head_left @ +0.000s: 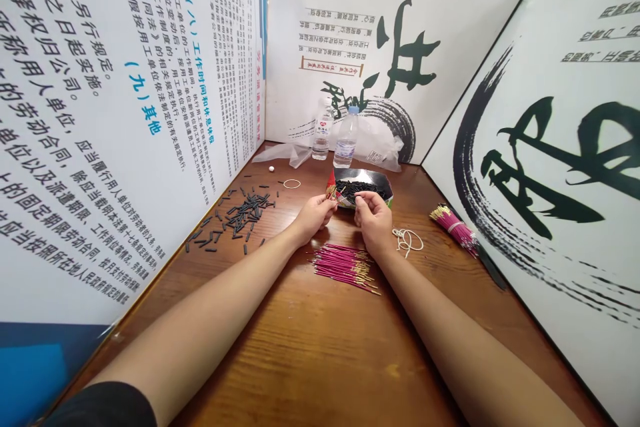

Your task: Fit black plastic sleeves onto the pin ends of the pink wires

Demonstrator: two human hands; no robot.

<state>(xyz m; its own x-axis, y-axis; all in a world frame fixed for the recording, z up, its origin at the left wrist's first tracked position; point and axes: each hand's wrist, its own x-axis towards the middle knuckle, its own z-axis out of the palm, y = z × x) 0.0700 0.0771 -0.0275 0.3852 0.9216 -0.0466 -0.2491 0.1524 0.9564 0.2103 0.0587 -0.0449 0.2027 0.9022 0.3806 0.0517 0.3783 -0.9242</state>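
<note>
Nearest on the brown wooden table [310, 347] lies a loose fan of thin magenta sticks with gold-coloured tips [344, 267], between the 2 forearms and just below the wrists. These look very light, slender and stiff enough to stay straight, yet probably easy to bend or snap if pinched hard; a fingertip pinch near one end seems the safest hold, and they would likely roll or scatter if nudged.

Just beyond, the left hand [315, 213] is curled nearly closed, fingertips pinching a small bunch of sticks whose gold ends poke out towards the box. The right hand [373, 213] is also mostly closed, thumb and forefinger pressed together on something too small to make out.

To the right of that hand rest a few pale rubber bands [407, 240], and further right a banded bundle of magenta sticks [453, 223]. On the left, short dark tube pieces [240, 213] are scattered near the printed wall panel.

Directly past the hands sits a shallow open box of dark tube pieces [361, 188]; they look tiny, light and apt to slip. Behind stand 2 clear plastic water bottles [346, 140].
</note>
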